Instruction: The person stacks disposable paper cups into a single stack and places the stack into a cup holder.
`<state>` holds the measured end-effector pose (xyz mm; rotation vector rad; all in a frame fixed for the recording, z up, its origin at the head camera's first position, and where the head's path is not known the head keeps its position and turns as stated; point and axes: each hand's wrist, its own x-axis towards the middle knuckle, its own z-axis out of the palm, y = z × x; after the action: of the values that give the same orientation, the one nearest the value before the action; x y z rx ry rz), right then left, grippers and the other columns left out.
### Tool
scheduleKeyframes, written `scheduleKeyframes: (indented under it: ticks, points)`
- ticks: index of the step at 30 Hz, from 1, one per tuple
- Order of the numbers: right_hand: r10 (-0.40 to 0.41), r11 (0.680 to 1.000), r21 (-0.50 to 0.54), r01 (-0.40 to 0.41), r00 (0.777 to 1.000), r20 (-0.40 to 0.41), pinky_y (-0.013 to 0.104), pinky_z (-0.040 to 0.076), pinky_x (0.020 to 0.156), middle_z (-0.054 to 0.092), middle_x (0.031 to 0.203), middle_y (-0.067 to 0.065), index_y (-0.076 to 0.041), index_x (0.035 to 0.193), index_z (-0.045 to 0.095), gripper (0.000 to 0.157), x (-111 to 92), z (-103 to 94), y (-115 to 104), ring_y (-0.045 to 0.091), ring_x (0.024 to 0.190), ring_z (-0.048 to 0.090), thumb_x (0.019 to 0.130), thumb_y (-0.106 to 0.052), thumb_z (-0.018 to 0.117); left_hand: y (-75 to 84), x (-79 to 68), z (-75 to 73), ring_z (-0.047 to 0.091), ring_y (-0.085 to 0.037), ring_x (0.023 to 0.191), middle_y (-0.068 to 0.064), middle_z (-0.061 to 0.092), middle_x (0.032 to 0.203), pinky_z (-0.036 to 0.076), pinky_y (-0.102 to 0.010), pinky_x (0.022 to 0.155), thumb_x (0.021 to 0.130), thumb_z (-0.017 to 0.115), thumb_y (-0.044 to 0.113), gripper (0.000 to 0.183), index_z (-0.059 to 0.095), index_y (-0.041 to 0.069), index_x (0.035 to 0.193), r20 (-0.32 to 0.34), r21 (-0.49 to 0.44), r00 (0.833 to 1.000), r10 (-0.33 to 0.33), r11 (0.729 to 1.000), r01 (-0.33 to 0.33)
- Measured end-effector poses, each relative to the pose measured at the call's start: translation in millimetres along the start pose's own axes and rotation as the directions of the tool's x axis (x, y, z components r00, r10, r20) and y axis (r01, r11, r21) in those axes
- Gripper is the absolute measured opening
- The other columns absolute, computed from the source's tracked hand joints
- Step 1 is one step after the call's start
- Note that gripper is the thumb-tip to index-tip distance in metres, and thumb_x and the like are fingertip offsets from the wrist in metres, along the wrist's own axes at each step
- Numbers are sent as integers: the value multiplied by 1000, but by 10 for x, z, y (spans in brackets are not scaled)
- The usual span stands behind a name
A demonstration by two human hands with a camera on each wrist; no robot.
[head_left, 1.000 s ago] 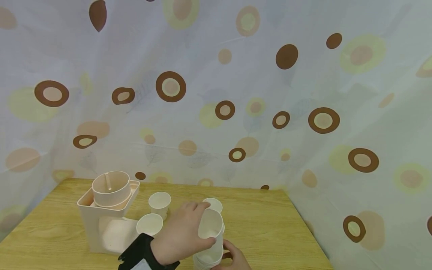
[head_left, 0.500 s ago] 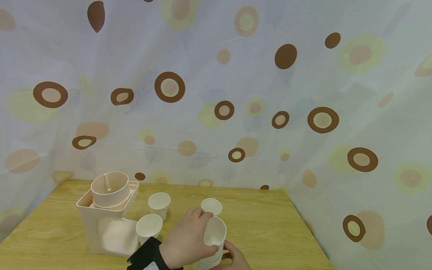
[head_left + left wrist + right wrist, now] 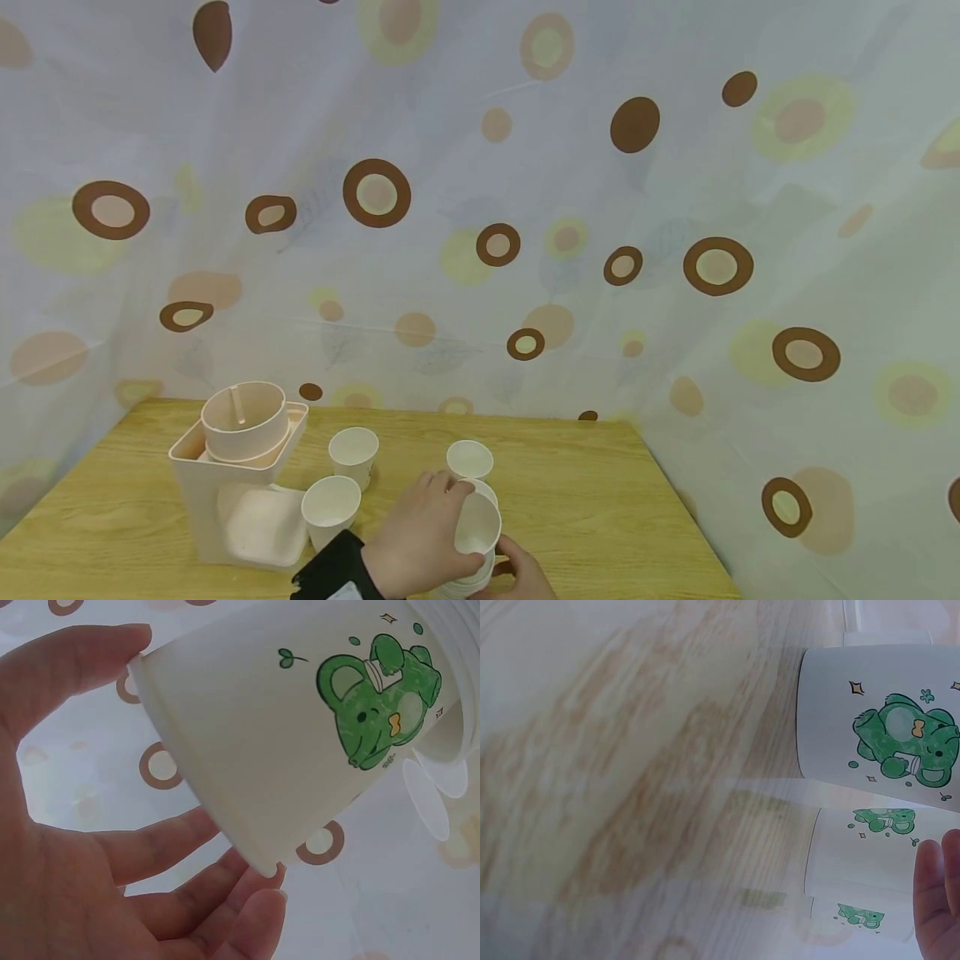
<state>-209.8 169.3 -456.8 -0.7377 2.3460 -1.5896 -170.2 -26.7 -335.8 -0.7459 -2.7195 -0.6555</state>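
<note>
My left hand (image 3: 420, 537), with a black band at its wrist, pinches the rim of a white paper cup (image 3: 480, 525) between thumb and fingers. In the left wrist view a green cartoon animal is printed on this paper cup (image 3: 240, 727), and stacked rims (image 3: 463, 645) show beyond its base. My right hand (image 3: 522, 575) holds the stack of paper cups (image 3: 459, 590) below from its right side, and the stack is partly cut off by the frame. Only fingertips of my right hand (image 3: 937, 896) show in the right wrist view.
Two more cups, one farther back (image 3: 353, 450) and one nearer (image 3: 330, 504), stand left of my hands. Another cup (image 3: 470, 457) stands behind the held one. A cream-coloured appliance (image 3: 206, 500) with a round top stands at the left of the wooden table (image 3: 600, 517).
My left hand has moved slightly right, bringing the held cup right and down, closer over the stack. More of the cups behind shows. The right hand is almost still.
</note>
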Motion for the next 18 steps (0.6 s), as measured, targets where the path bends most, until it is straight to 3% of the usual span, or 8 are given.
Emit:
scheduleKeyframes:
  ticks: [18]
  points:
    - [17,1000,-7,-17,1000,-11,29,50,75,57,112,26,12,128,47,67,0,3,-23,11,89,52,75,-19,74,-21,-1,53,51,-26,92,-15,62,108,50,-38,78,66,77,36,66,57,0,118,43,-60,999,-22,998,24]
